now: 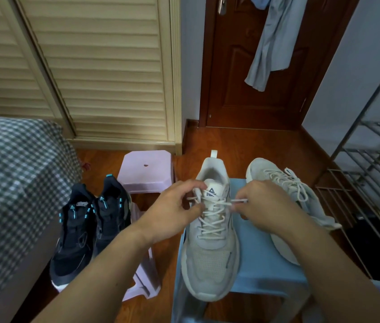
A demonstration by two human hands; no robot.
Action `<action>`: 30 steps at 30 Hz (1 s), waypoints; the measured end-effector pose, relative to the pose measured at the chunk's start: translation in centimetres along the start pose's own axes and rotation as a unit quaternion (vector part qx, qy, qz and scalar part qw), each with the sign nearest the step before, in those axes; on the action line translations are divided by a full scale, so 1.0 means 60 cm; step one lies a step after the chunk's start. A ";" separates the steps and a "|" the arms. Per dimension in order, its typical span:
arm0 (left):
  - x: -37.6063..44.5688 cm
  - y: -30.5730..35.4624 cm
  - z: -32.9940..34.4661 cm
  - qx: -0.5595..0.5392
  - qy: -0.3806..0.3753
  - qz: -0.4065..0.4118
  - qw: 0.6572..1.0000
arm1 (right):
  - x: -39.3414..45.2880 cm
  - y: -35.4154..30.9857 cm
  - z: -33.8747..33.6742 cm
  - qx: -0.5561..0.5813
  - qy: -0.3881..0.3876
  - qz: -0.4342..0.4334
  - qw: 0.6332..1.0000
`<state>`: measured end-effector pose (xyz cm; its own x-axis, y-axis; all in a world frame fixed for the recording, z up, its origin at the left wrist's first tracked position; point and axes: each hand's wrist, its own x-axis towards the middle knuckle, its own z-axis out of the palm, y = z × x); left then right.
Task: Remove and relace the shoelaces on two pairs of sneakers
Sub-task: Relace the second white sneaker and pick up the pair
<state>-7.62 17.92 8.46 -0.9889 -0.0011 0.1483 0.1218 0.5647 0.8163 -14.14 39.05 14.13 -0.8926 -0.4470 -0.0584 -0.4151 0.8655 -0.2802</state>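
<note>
— Cream mesh and a white lace: what have the hands got hold of?

— The left hand (172, 208) is pinched shut on one end of the shoelace (212, 207) at the top eyelets of the cream sneaker (210, 250). The right hand (266, 206) is closed on the other end, its plastic tip (240, 201) poking out from between the fingertips toward the tongue.

— So where does the shoe sit from that grip?

— Directly between and below both hands, toe pointing back toward the person, heel away. The lace already crosses the lower eyelets beneath the fingers.

— And its partner?

— The second cream sneaker (287, 197) lies just behind the right hand, laced, partly hidden by the wrist.

— What are they resting on?

— A pale blue stool (261, 259). Off beyond the left forearm, a black pair of sneakers (91, 224) stands on the wooden floor (242, 141) beside a lilac stool (147, 171).

— The room?

— A checked bedcover (14, 178) on the far left, louvred wardrobe doors (105, 66) ahead, a brown door (238, 66) with a grey garment (273, 43) hanging on it, and a metal rack (370, 148) out past the right hand.
</note>
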 end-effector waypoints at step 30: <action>-0.002 0.057 0.064 -0.111 0.141 -0.263 0.948 | 0.019 -0.014 0.032 0.565 0.151 0.129 0.801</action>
<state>-7.41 23.05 9.08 -0.8594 -0.4729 -0.1947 -0.3366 0.2365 0.9115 -14.46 37.38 12.49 -0.9957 -0.0633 -0.0675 0.0619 0.0869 -0.9943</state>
